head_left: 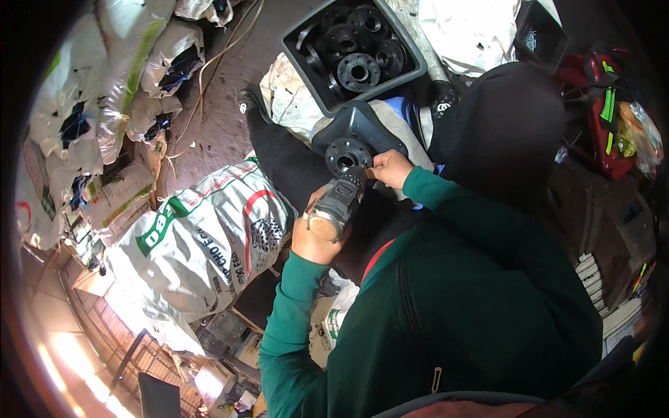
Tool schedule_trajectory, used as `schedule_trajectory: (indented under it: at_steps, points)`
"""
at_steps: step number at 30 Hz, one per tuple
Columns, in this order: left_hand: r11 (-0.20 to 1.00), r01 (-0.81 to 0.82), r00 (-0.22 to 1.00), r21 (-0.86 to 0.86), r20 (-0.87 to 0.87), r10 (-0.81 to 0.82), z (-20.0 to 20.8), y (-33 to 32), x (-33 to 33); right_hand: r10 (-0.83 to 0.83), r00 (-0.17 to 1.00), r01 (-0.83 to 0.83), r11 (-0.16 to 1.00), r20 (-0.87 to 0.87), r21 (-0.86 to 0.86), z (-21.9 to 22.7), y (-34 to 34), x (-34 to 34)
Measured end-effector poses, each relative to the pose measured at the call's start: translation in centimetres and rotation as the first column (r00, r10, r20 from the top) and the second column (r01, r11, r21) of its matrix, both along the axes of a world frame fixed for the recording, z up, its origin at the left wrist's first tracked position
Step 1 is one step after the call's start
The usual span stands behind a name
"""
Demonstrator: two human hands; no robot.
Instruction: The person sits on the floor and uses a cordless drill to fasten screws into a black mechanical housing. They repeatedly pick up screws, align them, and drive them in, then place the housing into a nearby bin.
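Note:
A grey-black cordless drill [340, 202] is in my left hand [313, 242], its fingers wrapped round it. The chuck end points away from me, at a round dark flange [349, 155] with a ring of holes and a central bore. This flange sits on a black moulded base [362, 122] with flared corners, between my legs. My right hand [391, 169] is closed in a pinch beside the chuck, near the flange's edge. Whatever is between those fingertips is too small to make out. The drill hides the bit and the flange's near edge.
Beyond the base stands a grey bin [418, 73] holding several black flanges [359, 72]. A large printed white sack [202, 240] lies to my left, with more stuffed sacks [104, 90] behind. A cable [203, 76] runs over the floor. A dark tray [540, 38] sits at far right.

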State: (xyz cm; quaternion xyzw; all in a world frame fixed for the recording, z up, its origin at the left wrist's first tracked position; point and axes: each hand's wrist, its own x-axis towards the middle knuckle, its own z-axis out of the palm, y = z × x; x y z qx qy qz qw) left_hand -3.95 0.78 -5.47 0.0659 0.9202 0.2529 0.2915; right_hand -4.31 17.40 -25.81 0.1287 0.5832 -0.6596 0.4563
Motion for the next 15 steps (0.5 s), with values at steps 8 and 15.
schedule_trajectory:
  at_steps: [8,15]
  points:
    - [0.996,0.005,0.96,0.086,-0.281,0.019,4.5,1.5,6.3,-0.018,0.997,0.022,0.998,-0.068,0.059,0.8,-0.1,-0.6]
    - [0.979,-0.205,0.976,0.02,0.076,0.203,2.6,0.9,17.0,-0.096,0.899,0.097,0.995,-0.427,-0.018,8.3,3.3,-2.7]
